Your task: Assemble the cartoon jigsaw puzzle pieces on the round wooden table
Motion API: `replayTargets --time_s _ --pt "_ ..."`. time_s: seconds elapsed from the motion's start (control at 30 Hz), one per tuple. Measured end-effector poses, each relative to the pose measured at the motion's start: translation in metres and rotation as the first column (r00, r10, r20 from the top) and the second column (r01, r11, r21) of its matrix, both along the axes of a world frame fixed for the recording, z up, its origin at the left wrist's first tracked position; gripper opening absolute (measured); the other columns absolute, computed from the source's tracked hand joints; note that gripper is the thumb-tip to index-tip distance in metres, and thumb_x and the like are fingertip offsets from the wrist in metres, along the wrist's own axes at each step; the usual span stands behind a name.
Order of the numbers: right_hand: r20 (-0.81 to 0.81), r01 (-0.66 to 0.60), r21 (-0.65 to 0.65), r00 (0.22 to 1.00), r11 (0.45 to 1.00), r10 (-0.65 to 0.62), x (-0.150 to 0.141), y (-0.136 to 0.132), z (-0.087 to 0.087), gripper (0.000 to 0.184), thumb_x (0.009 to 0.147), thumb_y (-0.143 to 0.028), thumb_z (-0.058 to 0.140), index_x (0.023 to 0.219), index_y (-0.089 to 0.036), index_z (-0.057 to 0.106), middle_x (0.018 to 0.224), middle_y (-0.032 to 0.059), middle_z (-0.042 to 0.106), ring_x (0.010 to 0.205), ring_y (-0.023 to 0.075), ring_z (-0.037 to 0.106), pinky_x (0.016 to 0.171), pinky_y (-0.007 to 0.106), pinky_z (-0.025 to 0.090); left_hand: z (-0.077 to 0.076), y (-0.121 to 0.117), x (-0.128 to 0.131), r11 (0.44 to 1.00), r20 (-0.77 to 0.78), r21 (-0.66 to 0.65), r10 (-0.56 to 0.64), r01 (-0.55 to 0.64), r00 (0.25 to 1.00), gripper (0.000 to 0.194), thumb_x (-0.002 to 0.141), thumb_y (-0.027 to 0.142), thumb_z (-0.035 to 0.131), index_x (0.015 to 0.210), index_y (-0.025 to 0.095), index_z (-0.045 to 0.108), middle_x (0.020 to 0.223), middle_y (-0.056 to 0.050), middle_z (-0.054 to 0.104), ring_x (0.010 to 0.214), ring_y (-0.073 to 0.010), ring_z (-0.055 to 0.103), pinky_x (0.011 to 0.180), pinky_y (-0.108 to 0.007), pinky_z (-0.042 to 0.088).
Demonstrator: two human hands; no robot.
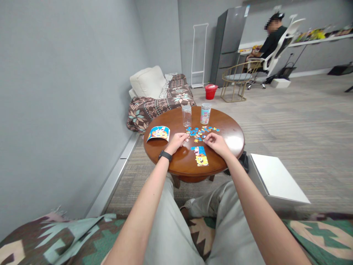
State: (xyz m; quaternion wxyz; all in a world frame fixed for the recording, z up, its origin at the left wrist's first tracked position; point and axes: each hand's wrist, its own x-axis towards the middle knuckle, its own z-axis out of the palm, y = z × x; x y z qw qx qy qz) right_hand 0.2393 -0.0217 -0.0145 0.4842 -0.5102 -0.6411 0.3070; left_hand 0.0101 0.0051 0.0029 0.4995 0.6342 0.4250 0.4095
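A round wooden table [231,138] stands before my knees. Several loose blue and yellow puzzle pieces [200,131] lie scattered at its middle. A partly joined strip of puzzle [199,155] lies nearer to me. My left hand [177,141], with a black wristband, rests on the table, fingers curled and pinching a small puzzle piece at its fingertips. My right hand [217,142] is curled too, fingertips pinched on a piece at the edge of the loose pile. A curled picture sheet [159,133] lies to the left.
A clear jar [186,115] and a printed tin [205,113] stand at the table's far side. A white box [275,179] sits on the floor to the right. A patterned sofa [162,97], red bucket [211,91], gold chair [239,80] and a seated person [271,40] are beyond.
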Motion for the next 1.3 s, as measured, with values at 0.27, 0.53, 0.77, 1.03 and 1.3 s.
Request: replayTargets --time_s 0.27,0.53,0.77,1.03,1.3 --pt "0.077 -0.009 0.055 0.997 0.998 0.005 0.0028 -0.0009 0.0011 0.021 0.073 -0.040 0.065 0.081 -0.021 0.072 0.083 0.0055 0.071 0.068 0.0184 0.055 0.070 0.034 0.046 -0.0011 0.0008 0.0000 1.000 0.003 0.019 -0.007 0.007 1.000 0.048 0.079 0.060 0.063 0.061 0.020 0.045 0.049 0.009 0.029 0.041 -0.0055 0.024 0.044 -0.025 0.013" --pt "-0.015 -0.016 -0.004 1.000 1.000 0.016 -0.0012 -0.0027 0.0035 0.032 0.067 -0.048 0.072 0.082 -0.021 0.069 0.063 -0.0009 0.060 0.060 0.0160 0.051 0.062 0.031 0.044 -0.0002 0.0002 0.0005 1.000 0.009 0.017 -0.013 0.013 1.000 0.049 0.078 0.061 0.064 0.061 0.019 0.045 0.050 0.009 0.031 0.042 -0.0048 0.024 0.044 -0.024 0.012" --pt "-0.012 -0.018 -0.018 1.000 1.000 0.018 -0.0012 -0.0011 0.0022 0.035 0.065 -0.052 0.077 0.071 -0.021 0.062 0.060 -0.0004 0.062 0.058 0.0156 0.054 0.060 0.030 0.045 -0.0009 0.0003 0.0007 1.000 0.017 0.009 -0.004 0.004 1.000 0.050 0.077 0.063 0.064 0.061 0.019 0.046 0.050 0.009 0.030 0.042 -0.0048 0.023 0.044 -0.024 0.012" --pt "-0.030 -0.054 -0.039 0.998 0.998 0.052 0.0000 -0.0018 0.0013 0.032 0.070 -0.051 0.072 0.077 -0.020 0.070 0.080 0.0061 0.074 0.071 0.0202 0.064 0.073 0.035 0.051 -0.0020 0.0012 -0.0003 1.000 0.010 0.012 -0.004 0.004 1.000 0.049 0.078 0.061 0.065 0.060 0.020 0.044 0.048 0.009 0.029 0.040 -0.0052 0.023 0.043 -0.025 0.012" --pt "-0.119 -0.072 -0.046 0.991 0.996 0.066 -0.0011 -0.0006 0.0003 0.029 0.068 -0.046 0.073 0.077 -0.023 0.059 0.072 0.0026 0.067 0.063 0.0179 0.061 0.065 0.034 0.052 -0.0013 0.0006 0.0000 1.000 0.005 0.017 -0.007 0.006 1.000 0.051 0.079 0.062 0.065 0.060 0.020 0.043 0.049 0.009 0.030 0.041 -0.0051 0.024 0.044 -0.024 0.013"
